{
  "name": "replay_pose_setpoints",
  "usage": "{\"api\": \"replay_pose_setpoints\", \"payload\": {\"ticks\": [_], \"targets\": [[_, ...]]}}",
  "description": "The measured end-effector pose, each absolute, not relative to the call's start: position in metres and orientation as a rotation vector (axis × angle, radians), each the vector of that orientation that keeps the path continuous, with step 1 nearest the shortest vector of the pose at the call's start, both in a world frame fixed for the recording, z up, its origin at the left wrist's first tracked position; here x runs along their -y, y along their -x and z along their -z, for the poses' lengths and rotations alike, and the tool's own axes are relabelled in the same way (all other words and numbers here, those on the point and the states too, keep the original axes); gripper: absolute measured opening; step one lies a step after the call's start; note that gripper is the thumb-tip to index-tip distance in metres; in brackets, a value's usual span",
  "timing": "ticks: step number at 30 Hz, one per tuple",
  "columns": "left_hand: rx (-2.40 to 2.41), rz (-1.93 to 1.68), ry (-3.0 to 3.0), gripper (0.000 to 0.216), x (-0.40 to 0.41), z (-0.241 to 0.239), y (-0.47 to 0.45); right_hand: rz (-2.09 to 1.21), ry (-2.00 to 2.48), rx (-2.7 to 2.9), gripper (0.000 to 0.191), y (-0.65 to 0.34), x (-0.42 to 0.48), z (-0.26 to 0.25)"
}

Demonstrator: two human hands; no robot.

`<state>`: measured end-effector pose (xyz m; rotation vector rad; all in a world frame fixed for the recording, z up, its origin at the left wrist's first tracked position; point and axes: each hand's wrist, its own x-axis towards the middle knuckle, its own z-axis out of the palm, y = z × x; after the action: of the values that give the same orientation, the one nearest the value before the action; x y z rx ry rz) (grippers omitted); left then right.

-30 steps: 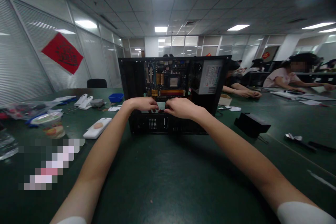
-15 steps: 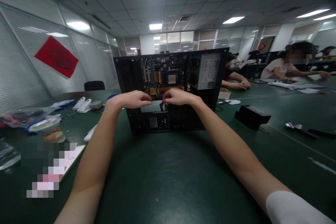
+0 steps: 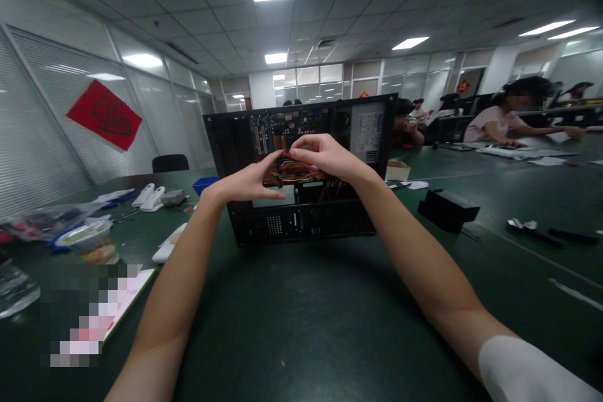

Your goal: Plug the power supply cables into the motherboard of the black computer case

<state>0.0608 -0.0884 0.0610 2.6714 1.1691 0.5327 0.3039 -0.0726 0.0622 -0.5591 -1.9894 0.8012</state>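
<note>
The coloured cable bundle (image 3: 299,168) ran across the inside of the open computer case (image 3: 330,220), in front of the circuit board (image 3: 293,120); the case stood on edge on the green counter (image 3: 301,308). The right hand (image 3: 321,154) seemed to have its grip closed on the bundle's upper end, while the left hand (image 3: 245,181) had its grip spread, thumb well apart from the fingers, its upper fingertip just beside the cables. The wires looked light, flexible and somewhat springy, likely best taken close to their ends rather than by single strands. The case looked stiff and heavier, better held by its outer frame, clear of the fragile board.
</note>
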Motion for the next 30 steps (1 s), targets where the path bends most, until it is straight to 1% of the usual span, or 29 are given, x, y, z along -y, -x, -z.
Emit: {"api": "replay_pose_setpoints", "payload": {"ticks": [3, 7, 18, 24, 26, 30], "targets": [[-1.033, -0.595, -2.625, 0.109, 0.082, -0.054, -0.069, -0.856, 0.608, 2.004, 0.025, -0.305, 0.074, -0.062], [-1.082, -0.725, -2.597, 0.095, 0.077, -0.05, -0.073, -0.855, 0.604, 2.024, 0.022, -0.304, 0.069, -0.058], [-1.042, -0.814, -2.604, 0.067, 0.071, -0.051, -0.064, -0.813, 0.711, 2.164, 0.031, -0.298, 0.065, -0.052], [-1.034, -0.882, -2.678, 0.054, 0.076, -0.052, -0.071, -0.676, 0.671, 2.169, 0.026, -0.292, 0.062, -0.047], [-1.048, -0.879, -2.71, 0.053, 0.079, -0.054, -0.071, -0.666, 0.669, 2.183, 0.026, -0.291, 0.061, -0.046], [-1.033, -0.874, -2.727, 0.058, 0.084, -0.058, -0.071, -0.672, 0.639, 2.195, 0.024, -0.294, 0.062, -0.048]]}}
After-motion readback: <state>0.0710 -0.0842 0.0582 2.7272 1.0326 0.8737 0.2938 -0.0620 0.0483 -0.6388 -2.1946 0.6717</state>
